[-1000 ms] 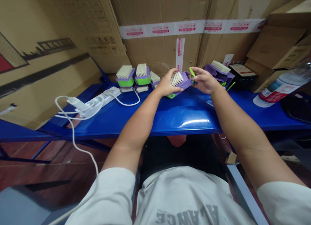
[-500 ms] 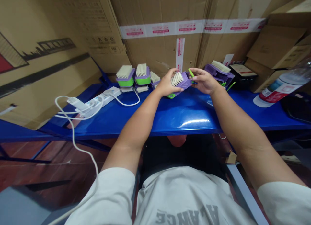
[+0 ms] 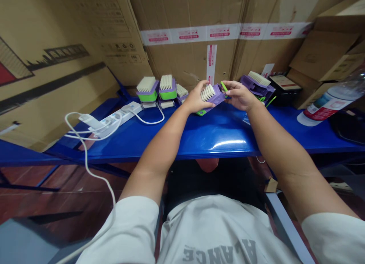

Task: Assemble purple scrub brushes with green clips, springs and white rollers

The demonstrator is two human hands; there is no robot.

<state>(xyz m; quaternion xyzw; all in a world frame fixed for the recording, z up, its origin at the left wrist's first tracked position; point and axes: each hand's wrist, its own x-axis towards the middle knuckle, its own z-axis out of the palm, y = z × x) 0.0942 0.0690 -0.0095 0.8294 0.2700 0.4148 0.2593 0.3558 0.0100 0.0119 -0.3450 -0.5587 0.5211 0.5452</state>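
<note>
blue metal shelf [image 3: 216,133] against stacked cardboard cartons [image 3: 188,59], a strip of white-and-red packing tape [image 3: 216,30] running across them at upper centre. a person sits at the shelf, both forearms reaching to centre frame. left hand [image 3: 196,98] is closed around a purple-and-green bristle brush [image 3: 213,95], fingers wrapped over its purple body beside the pale bristles. right hand [image 3: 241,96] grips the same brush from the other side, fingertips [image 3: 228,82] at its upper edge, close to a small green piece [image 3: 224,86]; whether that piece is attached to the brush is hard to tell. the brush is tilted, held just above the shelf near its back edge, its green base low at the lower left. to the left of the hands, two upright brushes [image 3: 156,88] stand side by side, with a third [image 3: 181,91] partly behind the left hand. purple brush parts [image 3: 256,83] lie upper right of the right hand, beside a black box [image 3: 285,87]. a white power strip [image 3: 119,116] with a white cable [image 3: 85,161] sits on the shelf at left; a plastic bottle [image 3: 333,100] lies at far right.
</note>
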